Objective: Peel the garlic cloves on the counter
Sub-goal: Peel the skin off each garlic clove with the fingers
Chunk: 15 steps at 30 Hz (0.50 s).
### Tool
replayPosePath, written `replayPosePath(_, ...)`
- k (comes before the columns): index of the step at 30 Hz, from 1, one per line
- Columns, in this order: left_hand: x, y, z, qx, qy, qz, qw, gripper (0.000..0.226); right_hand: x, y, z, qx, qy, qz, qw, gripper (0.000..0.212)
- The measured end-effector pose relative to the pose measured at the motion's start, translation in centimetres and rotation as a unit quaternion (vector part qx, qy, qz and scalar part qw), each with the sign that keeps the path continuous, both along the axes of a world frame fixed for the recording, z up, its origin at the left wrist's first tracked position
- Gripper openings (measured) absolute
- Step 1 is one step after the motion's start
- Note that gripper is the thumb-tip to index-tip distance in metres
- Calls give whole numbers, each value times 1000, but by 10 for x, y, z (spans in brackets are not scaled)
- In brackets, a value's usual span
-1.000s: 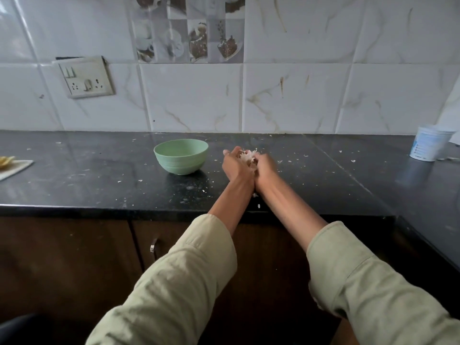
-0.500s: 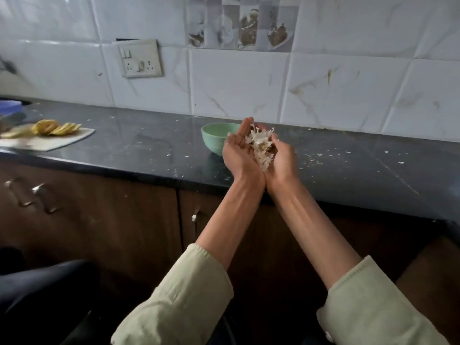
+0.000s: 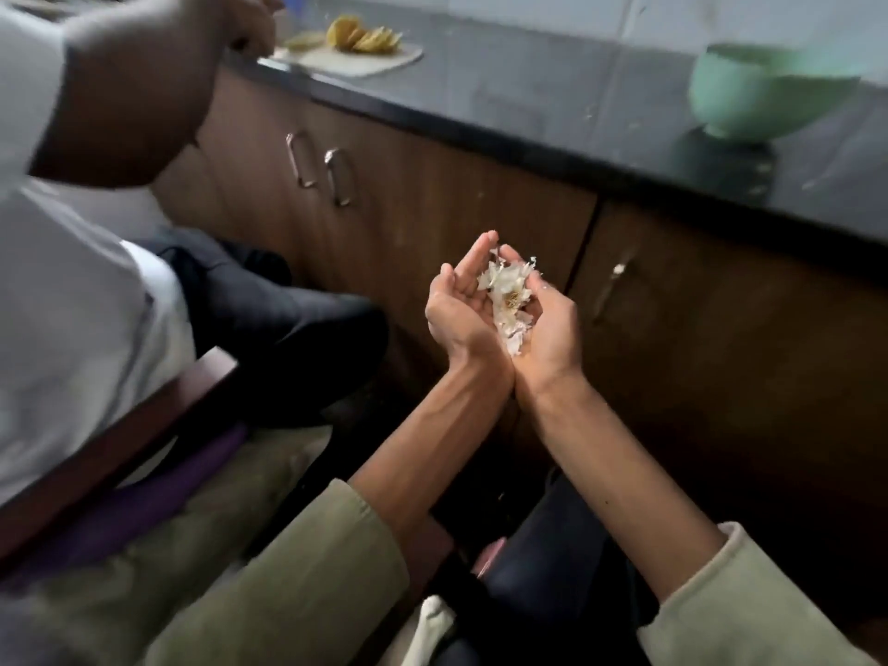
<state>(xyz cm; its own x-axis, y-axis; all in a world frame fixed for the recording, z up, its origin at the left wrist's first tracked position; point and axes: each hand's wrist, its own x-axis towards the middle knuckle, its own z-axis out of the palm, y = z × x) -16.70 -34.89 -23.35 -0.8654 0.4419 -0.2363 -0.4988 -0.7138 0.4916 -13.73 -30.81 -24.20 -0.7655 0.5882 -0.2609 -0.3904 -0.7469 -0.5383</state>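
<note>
Both hands are cupped side by side, palms up, below the front edge of the dark stone tabletop (image 3: 552,113) and in front of the brown wooden cabinet doors (image 3: 461,223). The left hand (image 3: 456,310) and the right hand (image 3: 548,324) touch along their inner edges at the heel of the palm, forming one hollow. In that hollow lies a loose heap of white papery garlic skins (image 3: 507,295), with a brownish root-end piece among them. The grip of each hand is a gentle cradle: fingers curved upward round the heap, not clenched. Whether any whole garlic clove lies under the skins cannot be told.

On the tabletop, toward its right end and near the front edge, stands a pale green round bowl (image 3: 759,98), blurred; its contents do not show. A few white flecks lie on the dark surface near it. Toward the left end of the tabletop sits a white cutting board (image 3: 365,62) bearing yellow sliced pieces (image 3: 363,38).

The wearer's forearms are bare, with light olive-green sleeves (image 3: 307,579) pushed up toward the elbows. At the left, a second person in a white shirt (image 3: 62,290) and dark trousers sits on a brown wooden chair (image 3: 110,454), one arm reaching toward the cutting board. Two metal handles (image 3: 322,173) sit on the cabinet doors below the board.
</note>
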Motion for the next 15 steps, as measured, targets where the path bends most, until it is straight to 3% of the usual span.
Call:
replayPosePath(8, -45, -46, -123, -120, -90, 29, 988, 56, -52, -42, -127, -97, -113, 53, 987, 41)
replayPosePath(13, -66, -49, -212, -216, -174, 37, 960, 55, -71, -51, -208, -122, -230, 68, 963, 40)
replayPosePath(15, -76, -46, -247, -231, -204, 40, 950, 52, -83, -52, -237, -189, -262, 46, 945, 35)
